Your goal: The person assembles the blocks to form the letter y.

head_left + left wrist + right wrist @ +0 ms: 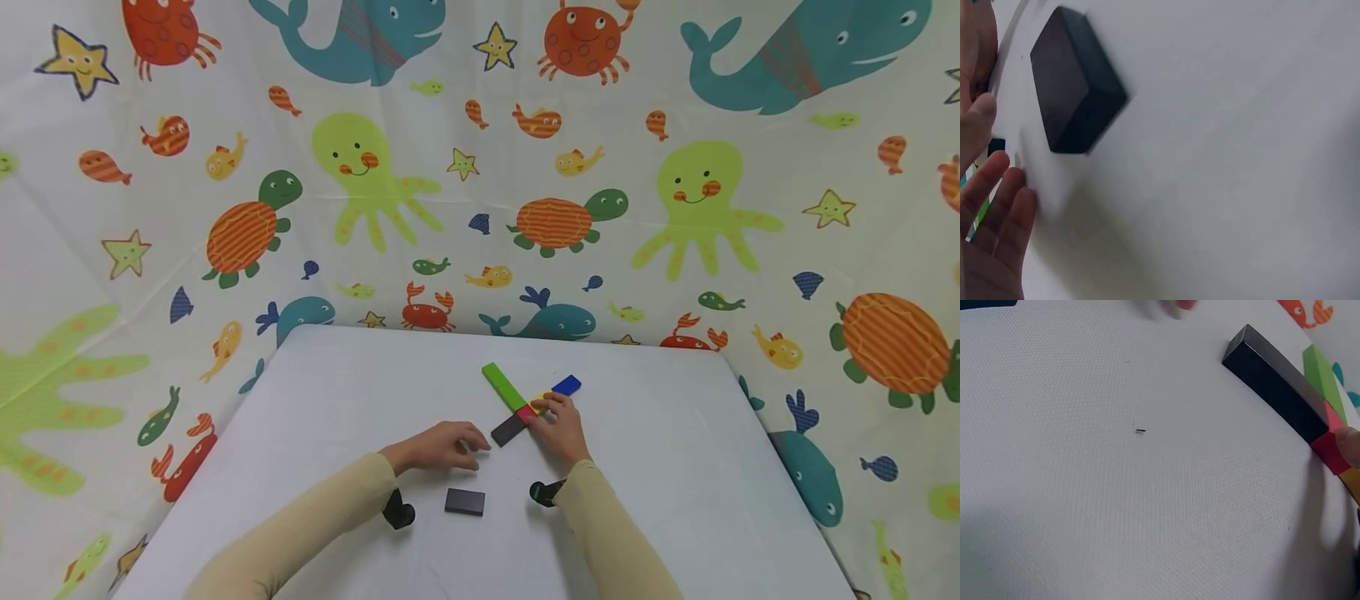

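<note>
Two hands are seen mid-table: the right hand [561,427] pinches a crossed row of blocks [525,406], easily knocked askew, while the left hand [442,445] rests loosely spread.

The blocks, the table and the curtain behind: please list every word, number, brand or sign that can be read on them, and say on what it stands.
None can be read. The green block, blue block and both black blocks are plain. The curtain carries only sea-animal pictures. The table is bare white.
</note>
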